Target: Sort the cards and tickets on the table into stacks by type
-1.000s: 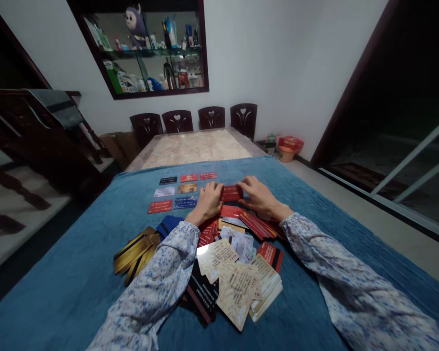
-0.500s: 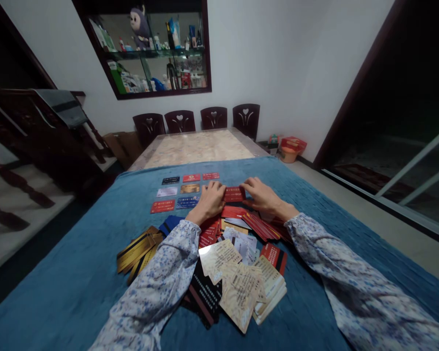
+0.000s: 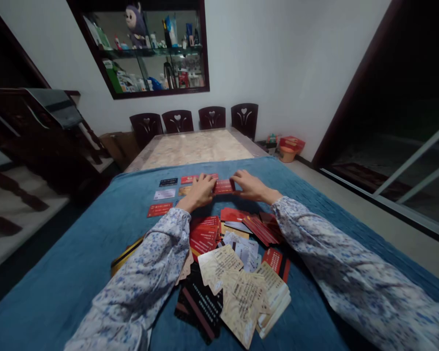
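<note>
Hands pinching red card btwn them, over blue cloth on tbl; chairs nr wall.

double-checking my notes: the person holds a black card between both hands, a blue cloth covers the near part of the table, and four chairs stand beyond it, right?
The card between the left hand and right hand is red, not black, as the head view shows.

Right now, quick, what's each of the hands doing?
Left hand: closed, holding the left end of a red card.
Right hand: closed, holding the right end of that same red card.
</note>
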Action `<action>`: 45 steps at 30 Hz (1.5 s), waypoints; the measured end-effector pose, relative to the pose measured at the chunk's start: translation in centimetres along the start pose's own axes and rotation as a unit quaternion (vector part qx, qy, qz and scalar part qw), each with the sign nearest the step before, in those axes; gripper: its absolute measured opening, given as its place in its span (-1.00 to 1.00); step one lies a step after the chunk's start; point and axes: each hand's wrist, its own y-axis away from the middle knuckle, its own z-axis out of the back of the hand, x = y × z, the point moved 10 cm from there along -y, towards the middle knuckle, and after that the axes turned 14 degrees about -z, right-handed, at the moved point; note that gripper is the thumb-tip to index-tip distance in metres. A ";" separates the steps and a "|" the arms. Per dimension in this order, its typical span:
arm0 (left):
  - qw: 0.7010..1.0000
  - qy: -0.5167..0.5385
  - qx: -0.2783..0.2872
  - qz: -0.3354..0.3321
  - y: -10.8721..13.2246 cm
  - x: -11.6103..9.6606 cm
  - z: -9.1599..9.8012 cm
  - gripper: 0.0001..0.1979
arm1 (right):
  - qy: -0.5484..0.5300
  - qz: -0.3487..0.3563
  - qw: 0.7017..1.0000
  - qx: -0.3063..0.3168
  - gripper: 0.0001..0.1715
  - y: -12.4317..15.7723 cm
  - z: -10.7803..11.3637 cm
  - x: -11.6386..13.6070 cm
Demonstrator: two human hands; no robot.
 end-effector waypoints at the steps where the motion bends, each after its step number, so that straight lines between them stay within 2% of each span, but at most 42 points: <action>1: 1.000 -0.001 0.003 0.002 -0.1 0.5 -0.1 -0.61 | -0.001 0.002 1.000 0.002 -0.57 -0.5 0.1 0.3; 6: 1.000 0.003 0.012 0.014 -0.4 3.0 -0.3 -0.64 | -0.007 -0.001 1.000 0.030 -0.69 -3.0 -0.1 1.5; 15: 0.999 0.001 0.029 0.039 -1.3 6.8 -1.0 -0.66 | -0.007 -0.005 0.999 0.045 -0.72 -7.8 -2.0 2.2; 21: 0.997 0.014 0.037 0.062 -2.5 8.8 -2.1 -0.66 | 0.000 -0.018 0.998 0.064 -0.65 -10.5 -3.3 1.9; 32: 0.993 0.044 0.064 0.089 -4.6 11.1 -4.1 -0.64 | 0.008 -0.037 0.995 0.092 -0.57 -13.2 -5.4 1.2; 39: 0.992 0.042 0.074 0.090 -5.4 11.5 -5.4 -0.69 | 0.006 -0.058 0.992 0.114 -0.54 -14.1 -6.9 0.4; 45: 0.990 0.078 0.074 0.088 -6.0 12.3 -6.2 -0.74 | 0.006 -0.063 0.990 0.127 -0.57 -14.4 -7.3 0.0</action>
